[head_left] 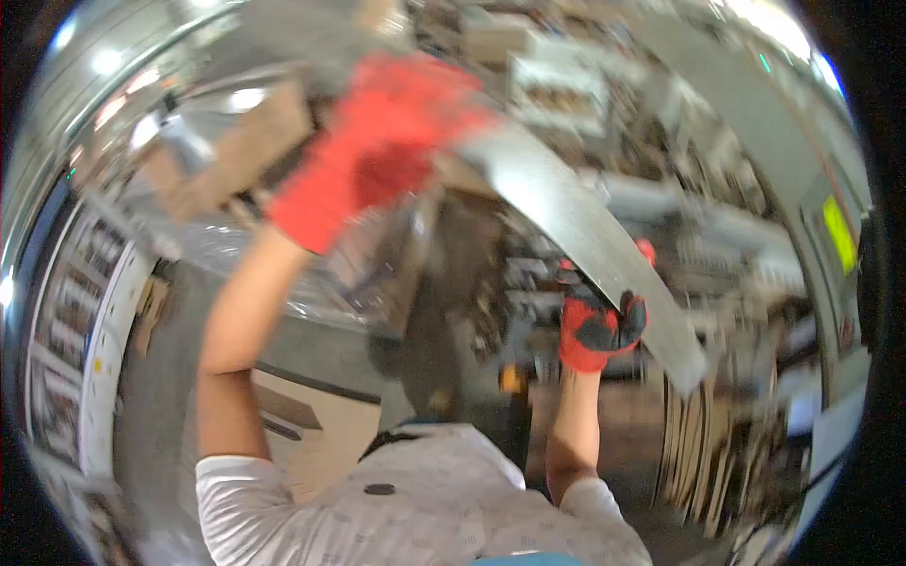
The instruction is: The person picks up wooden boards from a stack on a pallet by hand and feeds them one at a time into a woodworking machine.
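Observation:
A long, flat, silvery metal strip (552,203) slants across the view, from upper middle down to the right. My left hand (392,127), in a red glove, is at its upper end and seems to hold it; motion blurs the fingers. Farther down the strip, my right hand (602,325), in a red glove with black on the fingers, grips its edge. The thumb shows on the near side, while a red fingertip shows beyond the far edge. The strip's lower right end sticks out past my right hand.
Open cardboard boxes (236,156) and crumpled clear plastic wrap (326,307) are at the left. A white shelf rack (104,349) stands at the far left. Stacked thin flat pieces (703,457) stand at the lower right. Blurred shelving with parts fills the right side.

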A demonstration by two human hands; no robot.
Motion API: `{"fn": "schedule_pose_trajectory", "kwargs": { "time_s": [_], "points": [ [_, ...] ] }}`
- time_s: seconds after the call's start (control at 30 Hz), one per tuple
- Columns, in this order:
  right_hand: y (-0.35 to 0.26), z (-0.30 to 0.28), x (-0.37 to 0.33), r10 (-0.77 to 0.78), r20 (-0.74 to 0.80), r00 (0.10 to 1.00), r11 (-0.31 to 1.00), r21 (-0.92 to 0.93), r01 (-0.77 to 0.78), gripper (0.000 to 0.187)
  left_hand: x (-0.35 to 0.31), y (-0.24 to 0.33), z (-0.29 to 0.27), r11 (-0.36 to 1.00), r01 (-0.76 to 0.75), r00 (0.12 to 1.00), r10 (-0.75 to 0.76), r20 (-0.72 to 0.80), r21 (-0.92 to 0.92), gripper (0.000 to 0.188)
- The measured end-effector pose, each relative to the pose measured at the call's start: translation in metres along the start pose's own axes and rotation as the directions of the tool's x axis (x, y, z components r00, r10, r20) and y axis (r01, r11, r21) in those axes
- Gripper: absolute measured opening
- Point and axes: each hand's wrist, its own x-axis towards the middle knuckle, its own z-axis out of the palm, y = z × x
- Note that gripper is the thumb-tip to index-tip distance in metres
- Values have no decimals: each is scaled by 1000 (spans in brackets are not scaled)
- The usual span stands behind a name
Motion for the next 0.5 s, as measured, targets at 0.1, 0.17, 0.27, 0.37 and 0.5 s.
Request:
{"fn": "schedule_pose_trajectory", "kwargs": {
  "time_s": [0.1, 0.17, 0.27, 0.37, 0.5],
  "points": [
    [-47, -93, -25, -104, -157, 982, 990, -114, 86, 65, -3, 7, 17, 998, 21, 998, -25, 64, 57, 88],
    [-78, -127, -46, -230, -276, 933, 929, -346, 127, 59, -11, 39, 66, 989, 83, 935, -35, 354, -121, 85],
    [-97, -193, -75, -224, -389, 894, 909, -415, 47, 46, -76, 105, 140, 935, 113, 960, -15, 280, -336, 80],
    [-84, -255, -72, -363, -662, 656, 853, -520, -53, 42, -133, 128, 195, 911, 257, 934, -148, 324, -323, 73],
    [-60, -346, -45, -368, -696, 616, 668, -659, -345, 39, -176, 141, 264, 758, 410, 889, -208, 407, -508, 71]
  ]
}}
